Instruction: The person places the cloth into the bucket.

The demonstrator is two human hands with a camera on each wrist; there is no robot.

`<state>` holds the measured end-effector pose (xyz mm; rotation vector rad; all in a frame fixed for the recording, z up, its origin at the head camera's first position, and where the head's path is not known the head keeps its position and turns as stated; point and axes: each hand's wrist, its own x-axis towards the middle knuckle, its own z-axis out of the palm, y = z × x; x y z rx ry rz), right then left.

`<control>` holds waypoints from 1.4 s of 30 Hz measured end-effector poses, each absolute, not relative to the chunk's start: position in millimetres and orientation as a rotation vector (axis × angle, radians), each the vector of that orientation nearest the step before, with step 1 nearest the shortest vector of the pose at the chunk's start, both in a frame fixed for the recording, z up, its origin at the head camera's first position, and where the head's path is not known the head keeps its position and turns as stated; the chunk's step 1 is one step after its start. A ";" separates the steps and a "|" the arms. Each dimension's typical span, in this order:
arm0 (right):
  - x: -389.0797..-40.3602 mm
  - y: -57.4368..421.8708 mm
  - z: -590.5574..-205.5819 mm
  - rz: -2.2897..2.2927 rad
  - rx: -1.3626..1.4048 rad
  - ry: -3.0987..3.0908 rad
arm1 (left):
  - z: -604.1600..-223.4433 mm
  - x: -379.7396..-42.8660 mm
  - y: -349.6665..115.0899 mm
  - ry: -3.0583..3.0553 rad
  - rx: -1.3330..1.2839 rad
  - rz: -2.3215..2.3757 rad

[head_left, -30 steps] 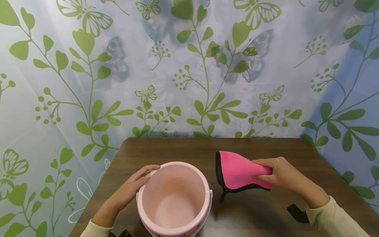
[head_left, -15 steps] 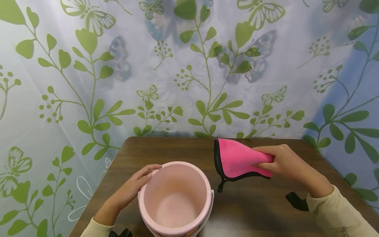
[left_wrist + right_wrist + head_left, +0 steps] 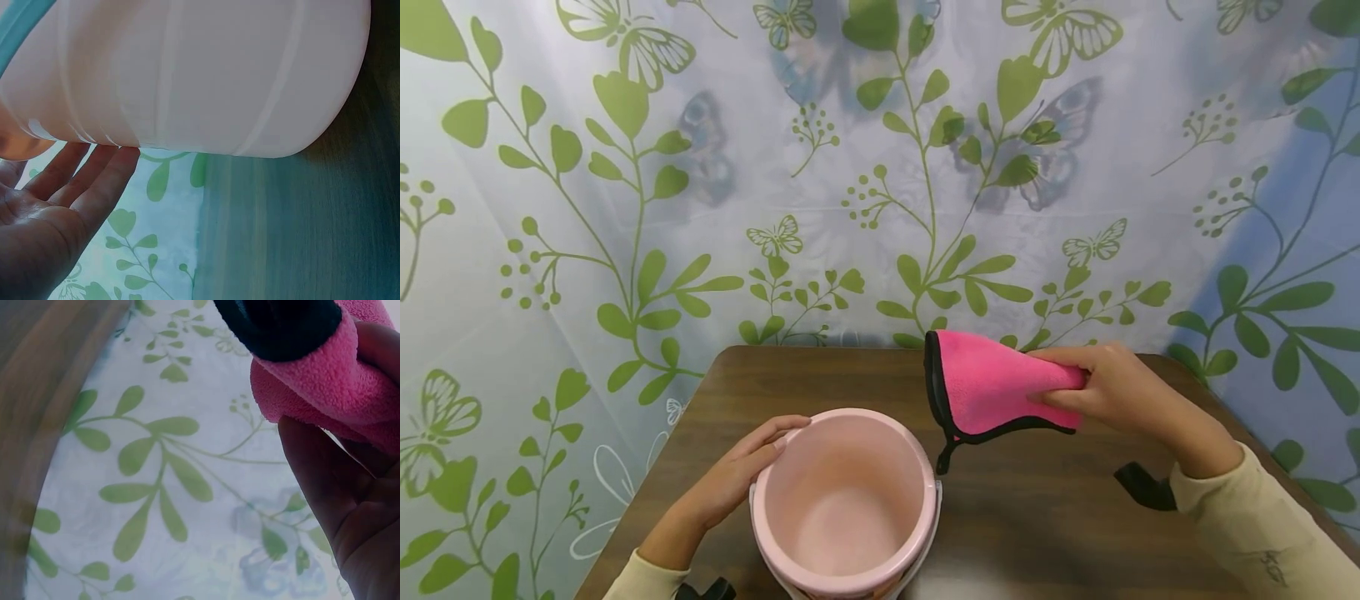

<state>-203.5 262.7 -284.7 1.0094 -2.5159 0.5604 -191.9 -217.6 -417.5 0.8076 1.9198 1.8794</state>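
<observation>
A pink bucket (image 3: 846,500) with a pale handle stands upright at the table's near side, its open mouth toward the head camera and nothing visible inside. My left hand (image 3: 748,462) rests on its left rim. In the left wrist view, fairly straight fingers (image 3: 100,181) touch the bucket's outer wall (image 3: 206,75). To the right, my right hand (image 3: 1105,379) pinches a bright pink cleaning cloth (image 3: 988,383) between thumb and fingers, raised above the table. The cloth has black edging, and a black loop dangles from its lower left corner. Its fluffy pile (image 3: 312,394) shows in the right wrist view.
Both stand on a brown wooden table (image 3: 1037,533). A white curtain (image 3: 820,275) printed with green leaves and butterflies hangs behind and beside it. A black fitting (image 3: 1142,487) sticks out by the right sleeve, another (image 3: 707,590) by the left.
My right hand has lifted the pink cloth higher and, lately, shifted it slightly left. The left hand has stayed on the bucket's rim, and the bucket has not visibly moved on the table.
</observation>
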 end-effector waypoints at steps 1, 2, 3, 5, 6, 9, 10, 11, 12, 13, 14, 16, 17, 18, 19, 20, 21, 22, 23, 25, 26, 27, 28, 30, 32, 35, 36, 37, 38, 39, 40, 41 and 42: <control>-203.3 260.6 -282.9 0.571 1.018 -2.522 | -417.3 -191.7 -217.5 1.918 0.813 1.881; -203.3 258.5 -281.3 0.582 1.028 -2.524 | -417.1 -191.6 -217.3 1.914 0.817 1.884; -203.5 256.4 -279.6 0.590 1.040 -2.525 | -416.8 -191.5 -217.1 1.908 0.822 1.887; -203.5 252.0 -276.2 0.609 1.059 -2.523 | -416.4 -191.3 -216.8 1.898 0.838 1.892; -203.5 249.8 -274.5 0.617 1.068 -2.517 | -416.3 -191.3 -216.7 1.895 0.842 1.894; -204.4 242.7 -270.0 0.621 1.104 -2.473 | -416.2 -191.6 -216.6 1.893 0.840 1.898; -204.4 240.2 -268.7 0.622 1.114 -2.459 | -416.2 -191.7 -216.6 1.895 0.840 1.898; -204.4 237.7 -267.5 0.626 1.126 -2.448 | -416.4 -191.8 -216.7 1.897 0.838 1.897; -204.4 235.5 -266.6 0.628 1.136 -2.440 | -416.4 -191.8 -216.8 1.899 0.830 1.897; -204.5 233.2 -265.8 0.633 1.147 -2.434 | -416.5 -191.8 -216.9 1.898 0.828 1.897; -204.4 231.0 -265.2 0.639 1.158 -2.429 | -416.7 -191.8 -217.1 1.899 0.827 1.897; -204.3 226.5 -264.6 0.657 1.180 -2.423 | -417.0 -191.7 -217.3 1.895 0.828 1.898; -204.3 224.3 -264.3 0.668 1.194 -2.422 | -417.2 -191.7 -217.3 1.894 0.829 1.898; -204.4 222.0 -264.2 0.679 1.208 -2.419 | -417.4 -191.7 -217.4 1.892 0.830 1.900; -204.5 219.5 -264.2 0.693 1.221 -2.419 | -417.5 -191.6 -217.3 1.892 0.827 1.900; -204.5 217.0 -264.2 0.701 1.232 -2.415 | -417.6 -191.6 -217.2 1.892 0.825 1.899; -204.7 214.4 -264.3 0.712 1.243 -2.415 | -417.6 -191.6 -217.1 1.892 0.821 1.900; -204.8 211.8 -264.3 0.726 1.254 -2.418 | -417.7 -191.6 -216.9 1.893 0.814 1.900; -205.0 209.1 -264.6 0.736 1.265 -2.417 | -418.0 -191.8 -217.0 1.893 0.812 1.901; -205.6 203.5 -265.4 0.755 1.284 -2.420 | -418.2 -191.8 -216.8 1.891 0.804 1.898; -206.2 200.8 -266.2 0.770 1.299 -2.428 | -418.5 -192.0 -216.9 1.891 0.805 1.899; -206.8 198.0 -267.0 0.791 1.316 -2.440 | -418.7 -192.1 -217.0 1.891 0.804 1.898; -207.2 195.2 -268.0 0.810 1.330 -2.451 | -418.7 -192.1 -217.0 1.891 0.806 1.898; -208.2 189.3 -270.1 0.834 1.363 -2.472 | -418.2 -191.8 -217.2 1.894 0.807 1.896; -209.1 183.7 -272.6 0.842 1.392 -2.492 | -417.4 -191.4 -217.4 1.897 0.804 1.896; -210.1 175.6 -277.3 0.822 1.430 -2.506 | -416.1 -190.8 -217.3 1.902 0.792 1.894; -210.5 173.2 -279.3 0.814 1.443 -2.511 | -415.7 -190.6 -217.1 1.906 0.788 1.892; -210.7 170.7 -281.2 0.810 1.459 -2.515 | -415.5 -190.5 -217.0 1.912 0.779 1.890; -210.8 168.3 -283.4 0.807 1.475 -2.521 | -415.2 -190.3 -216.7 1.916 0.772 1.889; -210.8 166.0 -285.3 0.801 1.489 -2.523 | -415.2 -190.3 -216.5 1.920 0.772 1.887; -210.8 163.8 -287.1 0.798 1.501 -2.527 | -415.0 -190.1 -216.2 1.921 0.769 1.886; -210.7 161.4 -288.7 0.794 1.512 -2.530 | -415.0 -190.1 -216.2 1.924 0.768 1.885; -210.4 159.1 -290.2 0.786 1.525 -2.532 | -415.0 -190.0 -216.3 1.921 0.768 1.884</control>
